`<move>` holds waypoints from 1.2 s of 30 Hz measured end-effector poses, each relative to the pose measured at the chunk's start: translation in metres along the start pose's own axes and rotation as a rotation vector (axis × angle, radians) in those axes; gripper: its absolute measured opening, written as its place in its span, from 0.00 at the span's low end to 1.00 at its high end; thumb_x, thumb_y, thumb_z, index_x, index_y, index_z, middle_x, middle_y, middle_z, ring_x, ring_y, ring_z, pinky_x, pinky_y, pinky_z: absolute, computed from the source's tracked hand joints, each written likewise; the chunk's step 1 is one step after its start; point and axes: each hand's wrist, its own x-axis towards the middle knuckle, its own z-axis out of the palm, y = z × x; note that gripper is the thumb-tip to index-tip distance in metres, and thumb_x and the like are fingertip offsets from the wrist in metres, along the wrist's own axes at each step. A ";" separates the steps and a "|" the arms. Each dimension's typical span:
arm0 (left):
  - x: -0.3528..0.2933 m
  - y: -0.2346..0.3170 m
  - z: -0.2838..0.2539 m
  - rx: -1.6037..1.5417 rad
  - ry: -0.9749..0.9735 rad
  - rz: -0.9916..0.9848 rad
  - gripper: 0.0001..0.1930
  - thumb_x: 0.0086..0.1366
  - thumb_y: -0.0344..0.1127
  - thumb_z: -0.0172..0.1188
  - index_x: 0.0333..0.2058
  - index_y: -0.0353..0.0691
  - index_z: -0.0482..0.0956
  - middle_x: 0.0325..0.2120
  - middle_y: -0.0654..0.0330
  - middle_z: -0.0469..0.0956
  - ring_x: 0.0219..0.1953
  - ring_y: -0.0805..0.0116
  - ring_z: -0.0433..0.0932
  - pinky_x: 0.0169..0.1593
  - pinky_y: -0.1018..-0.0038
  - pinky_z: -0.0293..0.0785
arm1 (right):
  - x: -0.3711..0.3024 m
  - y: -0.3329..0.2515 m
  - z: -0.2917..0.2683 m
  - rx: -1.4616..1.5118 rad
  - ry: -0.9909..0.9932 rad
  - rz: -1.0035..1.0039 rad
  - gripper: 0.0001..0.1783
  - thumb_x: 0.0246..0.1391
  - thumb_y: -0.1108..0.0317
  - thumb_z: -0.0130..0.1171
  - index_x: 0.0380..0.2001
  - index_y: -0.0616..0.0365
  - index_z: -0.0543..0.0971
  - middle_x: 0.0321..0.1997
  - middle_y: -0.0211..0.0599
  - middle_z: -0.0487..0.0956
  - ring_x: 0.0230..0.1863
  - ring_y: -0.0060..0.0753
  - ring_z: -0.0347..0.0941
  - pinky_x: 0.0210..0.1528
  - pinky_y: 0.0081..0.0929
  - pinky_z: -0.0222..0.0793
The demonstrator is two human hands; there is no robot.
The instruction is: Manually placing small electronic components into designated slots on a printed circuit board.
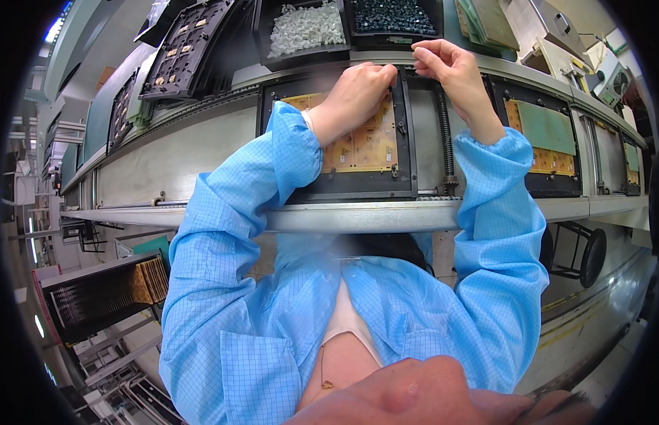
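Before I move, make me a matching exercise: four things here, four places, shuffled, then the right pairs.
Things:
1. left hand
2. white parts
3. right hand
4. dark parts

Places:
A. in the right bin
B. over the left yellow board
C. in the left bin
D. to the right of that same board

Pairs: 1-B, 2-C, 3-D, 4-A

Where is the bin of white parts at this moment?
In the head view, the bin of white parts sits at the top, just left of centre, immediately left of the bin of dark blue parts and beyond the left hand.
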 end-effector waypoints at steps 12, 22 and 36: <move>-0.003 -0.004 0.002 -0.069 0.085 0.041 0.06 0.55 0.28 0.62 0.32 0.39 0.76 0.28 0.55 0.80 0.36 0.54 0.80 0.41 0.61 0.77 | -0.028 0.005 -0.001 0.088 -0.026 0.094 0.14 0.63 0.66 0.60 0.48 0.64 0.79 0.42 0.37 0.82 0.40 0.23 0.79 0.47 0.21 0.76; -0.009 -0.010 0.005 -0.235 0.147 0.041 0.02 0.56 0.31 0.64 0.27 0.40 0.82 0.31 0.54 0.77 0.38 0.52 0.78 0.43 0.62 0.76 | -0.038 0.026 -0.008 0.126 0.039 0.171 0.14 0.63 0.66 0.60 0.49 0.63 0.79 0.41 0.35 0.82 0.38 0.20 0.78 0.44 0.19 0.76; 0.092 -0.148 -0.032 0.080 0.039 -0.574 0.26 0.70 0.57 0.48 0.58 0.48 0.72 0.58 0.46 0.69 0.60 0.44 0.67 0.62 0.52 0.65 | -0.038 0.035 -0.007 0.134 0.050 0.209 0.12 0.62 0.63 0.62 0.43 0.60 0.80 0.34 0.30 0.81 0.32 0.18 0.76 0.37 0.17 0.73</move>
